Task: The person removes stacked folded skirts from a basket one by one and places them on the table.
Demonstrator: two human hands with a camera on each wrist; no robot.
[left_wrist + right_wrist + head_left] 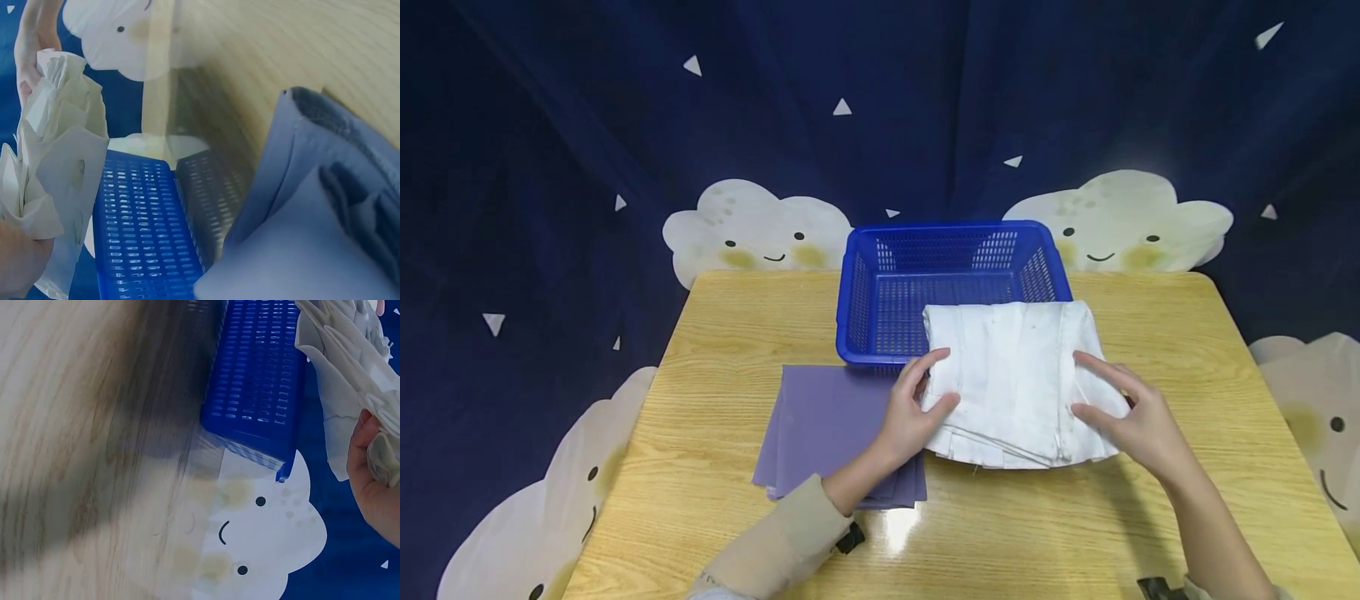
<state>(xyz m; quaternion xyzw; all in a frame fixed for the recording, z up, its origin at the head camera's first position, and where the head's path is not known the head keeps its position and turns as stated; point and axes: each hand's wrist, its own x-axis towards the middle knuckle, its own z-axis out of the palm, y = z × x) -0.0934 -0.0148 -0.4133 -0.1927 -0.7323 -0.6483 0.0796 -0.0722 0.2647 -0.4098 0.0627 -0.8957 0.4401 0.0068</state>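
Observation:
A folded white cloth point(1007, 375) with stitched seams is held up in front of the blue basket, overlapping the basket's front right corner in the head view. My left hand point(917, 408) grips its left side, thumb and fingers spread over the front face. On the opposite side my right hand point(1131, 412) holds it the same way. Seen from the right wrist, the layers of the cloth point(350, 369) hang in loose folds above the table, with the right hand point(375, 481) around one end. The left wrist view shows the bunched layers point(69, 150) edge-on.
The blue plastic basket point(842, 300) with perforated walls stands at the table's back; its visible inside holds nothing. Left of the white cloth, a folded purple cloth point(827, 425) lies on the wooden table point(700, 433). A dark blue curtain point(925, 108) with clouds hangs behind.

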